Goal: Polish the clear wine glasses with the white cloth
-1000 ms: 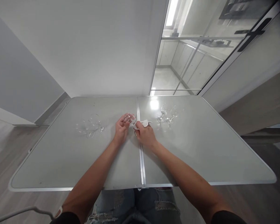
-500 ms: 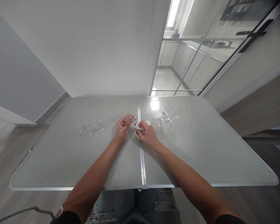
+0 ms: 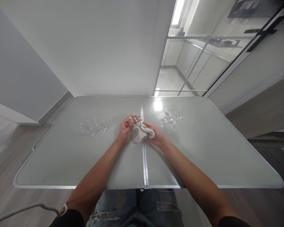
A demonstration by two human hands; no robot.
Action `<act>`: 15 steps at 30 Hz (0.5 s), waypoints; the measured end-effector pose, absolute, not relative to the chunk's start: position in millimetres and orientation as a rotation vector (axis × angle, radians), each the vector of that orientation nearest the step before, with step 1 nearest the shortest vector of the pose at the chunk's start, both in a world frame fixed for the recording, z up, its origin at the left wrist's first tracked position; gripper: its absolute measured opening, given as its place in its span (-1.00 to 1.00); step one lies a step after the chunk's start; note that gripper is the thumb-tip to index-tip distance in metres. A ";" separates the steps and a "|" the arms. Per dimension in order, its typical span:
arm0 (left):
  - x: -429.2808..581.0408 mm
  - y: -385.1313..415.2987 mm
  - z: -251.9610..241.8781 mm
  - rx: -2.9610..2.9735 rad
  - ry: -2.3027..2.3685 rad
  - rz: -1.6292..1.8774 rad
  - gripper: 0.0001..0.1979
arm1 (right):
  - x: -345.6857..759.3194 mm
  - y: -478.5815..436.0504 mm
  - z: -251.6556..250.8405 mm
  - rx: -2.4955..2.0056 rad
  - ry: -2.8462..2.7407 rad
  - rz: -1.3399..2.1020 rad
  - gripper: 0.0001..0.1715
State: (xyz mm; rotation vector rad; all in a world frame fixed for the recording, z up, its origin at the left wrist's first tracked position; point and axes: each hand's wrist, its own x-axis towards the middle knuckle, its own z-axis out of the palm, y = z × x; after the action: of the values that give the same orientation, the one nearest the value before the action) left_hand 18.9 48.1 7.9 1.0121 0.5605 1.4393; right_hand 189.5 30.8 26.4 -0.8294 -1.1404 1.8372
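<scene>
Above the table's centre seam, my left hand [image 3: 125, 129] is closed around the bowl of a clear stemmed glass [image 3: 134, 119]. The glass is tilted, its foot end toward my other hand. My right hand [image 3: 156, 134] grips a white cloth [image 3: 143, 133], bunched up with a flap hanging toward me. The cloth lies at the stem end of the glass and hides most of the stem and foot.
On the left half of the grey table [image 3: 61, 157] lie clear glasses [image 3: 94, 126], their outlines hard to separate. Two more stemmed glasses [image 3: 165, 118] stand on the right half. A wall [image 3: 108, 47] and a glass-paned door [image 3: 191, 63] rise behind the table.
My right hand has turned and shifted slightly right, so the cloth now shows in front of its fingers, bunched and hanging. My left hand keeps its hold on the glass.
</scene>
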 end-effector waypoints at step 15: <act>17.2 47.7 6.7 1.025 0.484 1.346 -0.28 | 188.5 22.3 14.8 -1.054 -1.525 1.303 -0.72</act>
State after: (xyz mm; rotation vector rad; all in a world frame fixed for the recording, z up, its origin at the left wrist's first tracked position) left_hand 17.2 47.7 6.7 1.0250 0.4841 1.3458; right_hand 188.5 22.3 14.8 -1.0542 -1.5252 1.3026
